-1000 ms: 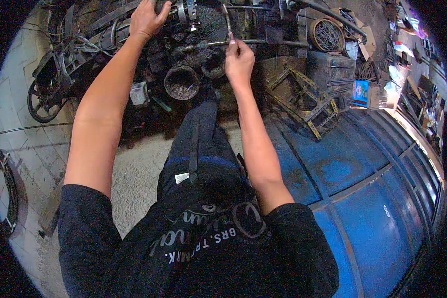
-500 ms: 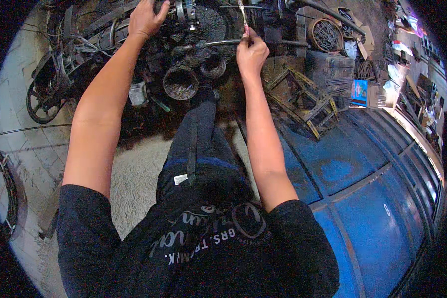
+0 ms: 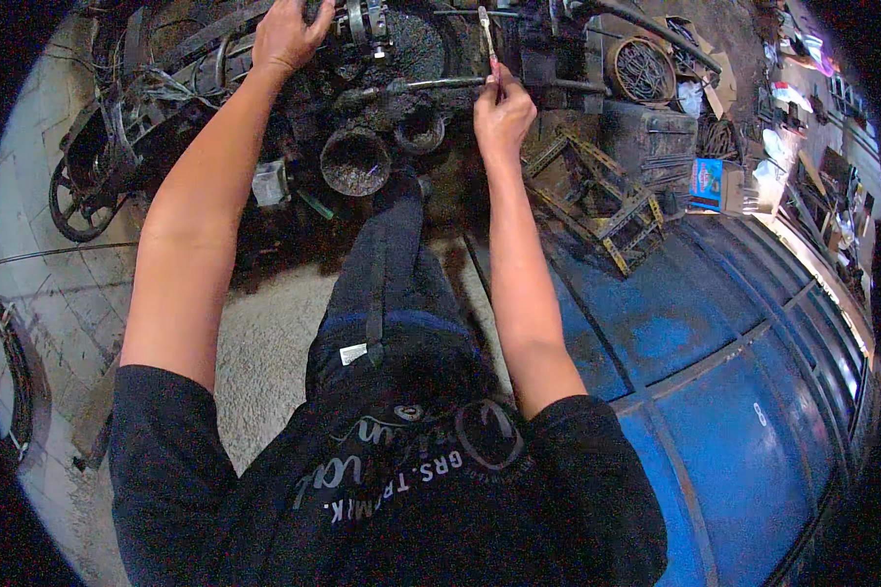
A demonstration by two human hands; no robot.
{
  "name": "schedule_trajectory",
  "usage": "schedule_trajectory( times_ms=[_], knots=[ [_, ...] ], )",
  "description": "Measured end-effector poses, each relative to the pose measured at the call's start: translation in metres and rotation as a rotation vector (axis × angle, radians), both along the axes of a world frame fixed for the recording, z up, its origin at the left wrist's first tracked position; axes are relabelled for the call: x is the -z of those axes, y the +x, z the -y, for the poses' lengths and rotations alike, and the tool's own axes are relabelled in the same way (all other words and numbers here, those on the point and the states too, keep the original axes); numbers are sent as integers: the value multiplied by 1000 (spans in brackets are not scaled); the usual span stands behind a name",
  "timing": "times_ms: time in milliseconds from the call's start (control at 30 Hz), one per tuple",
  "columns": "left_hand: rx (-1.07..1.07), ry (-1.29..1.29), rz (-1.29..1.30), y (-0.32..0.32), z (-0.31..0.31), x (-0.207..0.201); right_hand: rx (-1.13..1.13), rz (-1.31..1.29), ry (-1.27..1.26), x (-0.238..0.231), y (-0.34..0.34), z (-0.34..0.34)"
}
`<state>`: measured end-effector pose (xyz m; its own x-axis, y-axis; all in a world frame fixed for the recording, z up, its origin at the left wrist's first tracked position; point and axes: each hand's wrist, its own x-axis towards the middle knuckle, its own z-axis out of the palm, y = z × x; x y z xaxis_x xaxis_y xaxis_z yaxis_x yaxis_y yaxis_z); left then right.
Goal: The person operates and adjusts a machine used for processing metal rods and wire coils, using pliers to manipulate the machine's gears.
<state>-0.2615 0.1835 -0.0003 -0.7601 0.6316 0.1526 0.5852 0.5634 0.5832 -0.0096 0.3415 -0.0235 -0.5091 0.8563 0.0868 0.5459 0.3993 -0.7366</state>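
Note:
In my right hand (image 3: 505, 110) is a slim brush (image 3: 490, 47) with a red handle and a pale upper part, pointing away from me. Its tip is near a dark rod on the greasy machine (image 3: 416, 59); contact between them cannot be made out. My left hand (image 3: 286, 37) is at the machine's far left part, beside a metal collar with bolts (image 3: 365, 27). The thumb stands apart from the fingers, whose ends are cut off by the upper edge. Two round metal cups (image 3: 356, 163) with dark grit inside sit at the machine's near side.
A yellowish metal frame (image 3: 597, 196) lies right of my right forearm, beside a large blue metal panel (image 3: 695, 391). Farther right are a round basket of wire or chain (image 3: 642, 70) and a blue box (image 3: 707, 184). A spoked wheel (image 3: 86, 203) and a coiled black hose (image 3: 5, 362) are at left.
My right hand has shifted slightly right and toward me, and the brush tip has come a little nearer. My left hand has hardly moved.

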Motion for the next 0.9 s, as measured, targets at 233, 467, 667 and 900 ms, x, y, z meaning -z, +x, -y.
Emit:
schedule_trajectory(
  times_ms=[233, 467, 667, 900],
  knots=[
    [-18, -19, -35, 0, -3, 1, -14, -53, -52, 6, -3, 1],
    [-30, -32, -2, 2, -2, -3, -94, -3, 26, 0, -17, 8],
    [-13, -23, -91, 1, -3, 0, -80, -12, 5, -4, -14, 0],
    [-41, -33, -16, 2, -3, 3, -38, 75, -65, -15, -19, 8]
  ],
)
